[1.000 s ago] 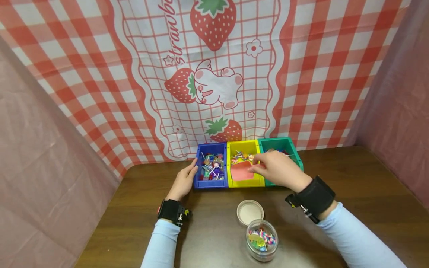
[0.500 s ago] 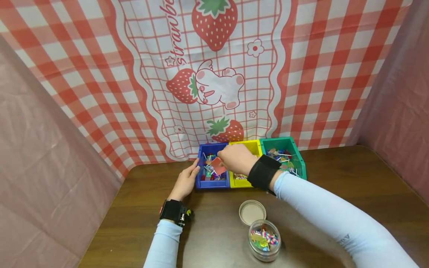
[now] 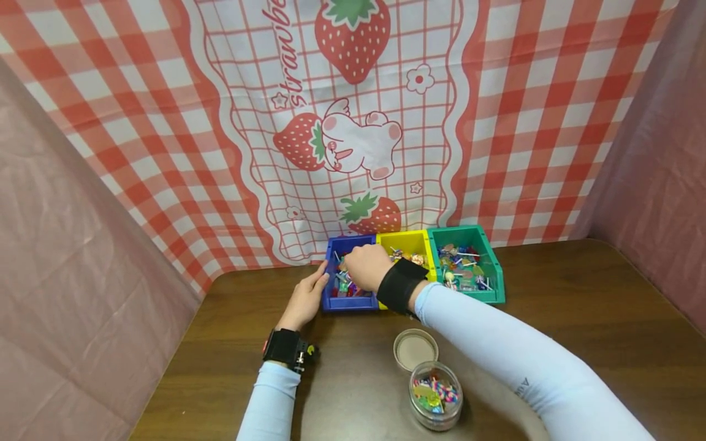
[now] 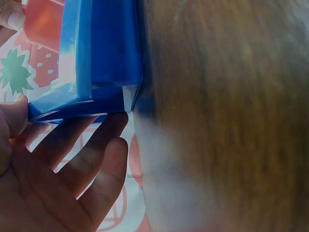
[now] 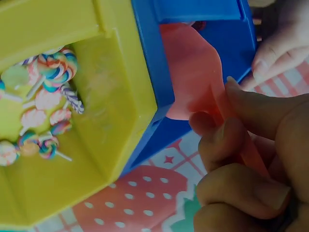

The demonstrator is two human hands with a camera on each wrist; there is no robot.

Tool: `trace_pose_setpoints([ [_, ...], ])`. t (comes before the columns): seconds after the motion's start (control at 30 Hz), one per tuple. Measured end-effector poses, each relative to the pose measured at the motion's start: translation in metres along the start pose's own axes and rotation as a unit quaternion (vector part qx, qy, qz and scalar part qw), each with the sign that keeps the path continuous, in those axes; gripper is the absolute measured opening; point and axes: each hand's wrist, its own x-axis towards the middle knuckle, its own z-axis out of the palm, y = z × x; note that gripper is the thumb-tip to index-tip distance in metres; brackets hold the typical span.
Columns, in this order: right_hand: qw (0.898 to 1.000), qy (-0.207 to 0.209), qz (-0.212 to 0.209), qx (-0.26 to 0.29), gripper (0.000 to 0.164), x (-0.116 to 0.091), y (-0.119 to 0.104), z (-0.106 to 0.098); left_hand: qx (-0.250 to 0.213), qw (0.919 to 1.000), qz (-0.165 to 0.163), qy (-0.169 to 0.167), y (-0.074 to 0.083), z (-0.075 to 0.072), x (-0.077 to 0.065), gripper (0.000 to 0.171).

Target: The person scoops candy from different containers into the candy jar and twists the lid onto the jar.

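Note:
A pink scoop [image 5: 195, 72] is gripped by its handle in my right hand [image 3: 368, 267]. Its flat blade dips into the blue bin [image 3: 350, 304], where small candy-like charms [image 3: 344, 285] lie, and the hand covers part of them in the head view. My left hand [image 3: 302, 300] rests against the left side of that bin, fingers fairly straight along the outer wall and thumb at the rim, as the left wrist view shows. Joined to the blue bin is a yellow bin [image 5: 104, 87] with lollipop charms [image 5: 57, 66].
At the right end of the row, a green bin [image 3: 499, 288] holds more charms. Nearer on the wooden table [image 3: 353, 380] stand a round lid [image 3: 415, 350] and a clear jar [image 3: 436, 419] with colourful charms inside. A checked strawberry cloth [image 3: 513, 153] hangs behind the bins.
My right hand has carried the pink scoop leftward from above the yellow bin to the blue bin, then lowered it among the charms. My left hand stays at the blue bin's side.

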Motion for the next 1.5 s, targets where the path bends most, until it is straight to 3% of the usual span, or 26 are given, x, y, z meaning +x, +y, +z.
trace_pose_setpoints([
  [0.2, 0.996, -0.055, 0.058, 0.048, 0.017, 0.005, 0.007, 0.001, 0.006, 1.0, -0.002, 0.0, 0.0, 0.001, 0.0, 0.045],
  [0.33, 0.992, -0.078, 0.062, 0.075, 0.021, 0.005, 0.013, 0.006, 0.005, 1.0, -0.003, 0.0, 0.0, 0.0, 0.0, 0.045],
  [0.57, 0.989, -0.077, 0.059, 0.112, 0.022, 0.001, 0.016, 0.011, 0.007, 1.0, -0.004, -0.003, 0.001, 0.001, -0.001, 0.047],
  [0.93, 0.998, -0.035, 0.04, 0.029, 0.014, -0.001, 0.011, 0.004, 0.008, 1.0, -0.002, 0.003, 0.001, 0.001, -0.001, 0.046],
  [1.07, 0.999, -0.039, 0.033, 0.01, 0.014, 0.0, 0.006, 0.0, 0.008, 1.0, 0.001, -0.002, 0.003, 0.002, -0.001, 0.046],
  [1.33, 0.986, -0.103, 0.093, 0.089, 0.015, 0.003, 0.012, -0.001, 0.007, 1.0, 0.004, 0.004, 0.004, 0.002, 0.0, 0.046],
  [1.5, 0.979, -0.118, 0.102, 0.133, 0.021, 0.001, 0.013, 0.006, 0.009, 0.9999, 0.005, 0.003, 0.002, 0.001, -0.001, 0.046],
])
